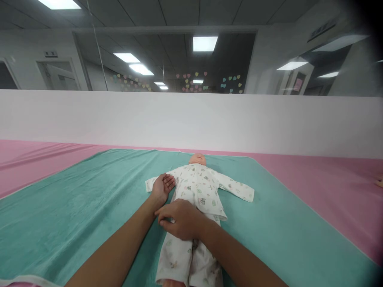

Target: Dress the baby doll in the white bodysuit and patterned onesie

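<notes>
A baby doll (197, 160) lies on its back on a teal cloth, its head away from me. It wears a white printed top (206, 187) and matching pants (175, 257). My left hand (164, 187) rests palm up against the doll's side and sleeve, its fingers loosely stretched and nothing in them. Over the doll's waist is my right hand (181, 219), back up, with fingers bent and thumb and forefinger apart. Its fingertips reach my left wrist; whether they press on it I cannot tell. No object shows in either hand.
The teal cloth (74, 191) lies over a pink sheet (329, 191). Behind them runs a low white wall (191, 121), topped by a glass window (167, 59) with heart-shaped stickers. At the far right edge, part of another person's skin (379, 182) shows.
</notes>
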`<action>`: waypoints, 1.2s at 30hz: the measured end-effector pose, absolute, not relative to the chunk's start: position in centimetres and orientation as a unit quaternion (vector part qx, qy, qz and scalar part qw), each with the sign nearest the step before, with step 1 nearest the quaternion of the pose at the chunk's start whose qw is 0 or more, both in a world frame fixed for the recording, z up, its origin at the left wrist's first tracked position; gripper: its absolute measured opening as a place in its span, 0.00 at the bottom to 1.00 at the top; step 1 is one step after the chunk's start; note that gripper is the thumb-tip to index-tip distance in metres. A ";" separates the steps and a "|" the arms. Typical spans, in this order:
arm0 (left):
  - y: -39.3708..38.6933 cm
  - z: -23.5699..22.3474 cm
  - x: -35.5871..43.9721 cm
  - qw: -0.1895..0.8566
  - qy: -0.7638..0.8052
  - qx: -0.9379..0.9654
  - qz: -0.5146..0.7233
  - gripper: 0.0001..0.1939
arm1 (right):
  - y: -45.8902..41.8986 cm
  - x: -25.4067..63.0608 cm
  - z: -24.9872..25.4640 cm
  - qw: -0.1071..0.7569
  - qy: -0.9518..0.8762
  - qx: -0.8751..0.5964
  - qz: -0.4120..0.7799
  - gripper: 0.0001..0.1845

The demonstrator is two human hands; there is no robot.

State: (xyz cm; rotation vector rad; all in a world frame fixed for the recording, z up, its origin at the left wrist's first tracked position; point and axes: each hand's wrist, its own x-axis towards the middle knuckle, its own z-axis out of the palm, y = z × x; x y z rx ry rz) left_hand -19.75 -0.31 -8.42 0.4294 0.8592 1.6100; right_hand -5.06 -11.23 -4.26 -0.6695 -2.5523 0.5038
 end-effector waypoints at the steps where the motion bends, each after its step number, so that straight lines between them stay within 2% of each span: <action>1: -0.3 -8.4 -19.8 0.592 0.373 0.186 0.690 0.03 | -11.3 -5.0 -4.2 0.246 -0.920 -0.241 0.187 0.11; 3: -0.2 -8.4 -19.8 0.589 0.383 0.192 0.686 0.04 | -11.4 -5.0 -4.0 0.271 -0.912 -0.242 0.192 0.13; 7: 0.0 -8.3 -19.5 0.565 0.421 0.232 0.671 0.06 | -11.5 -5.0 -3.9 0.254 -0.910 -0.265 0.193 0.16; 11: -0.4 -8.3 -18.6 0.504 0.480 0.312 0.646 0.09 | -11.3 -5.1 -4.2 0.247 -0.895 -0.308 0.209 0.26; 13: -0.9 -8.2 -18.3 0.465 0.498 0.351 0.642 0.11 | -11.0 -5.1 -4.4 0.233 -0.894 -0.323 0.205 0.27; 16: -1.7 -7.9 -18.0 0.420 0.514 0.383 0.642 0.15 | -10.8 -5.2 -4.7 0.219 -0.902 -0.326 0.182 0.24; 18: -2.1 -7.5 -17.8 0.364 0.521 0.412 0.653 0.13 | -10.9 -5.2 -4.8 0.228 -0.908 -0.313 0.162 0.18; 20: -2.5 -6.9 -17.4 0.255 0.526 0.471 0.661 0.07 | -11.0 -5.2 -4.7 0.241 -0.914 -0.294 0.144 0.11; 21: -2.7 -6.6 -17.2 0.183 0.530 0.512 0.651 0.08 | -11.1 -5.2 -4.7 0.246 -0.915 -0.287 0.140 0.09; 24: -3.3 -6.0 -16.6 -0.007 0.548 0.612 0.570 0.21 | -11.3 -5.3 -4.4 0.262 -0.912 -0.288 0.130 0.08; 26: -3.6 -5.8 -16.5 -0.079 0.551 0.647 0.521 0.26 | -11.4 -5.4 -4.3 0.272 -0.907 -0.298 0.120 0.08; 32: -3.6 -5.9 -17.0 -0.154 0.538 0.690 0.458 0.30 | -11.3 -5.6 -4.3 0.287 -0.883 -0.359 0.096 0.10; 36: -3.4 -6.0 -17.2 -0.156 0.538 0.695 0.451 0.30 | -11.2 -5.6 -4.4 0.294 -0.884 -0.348 0.104 0.09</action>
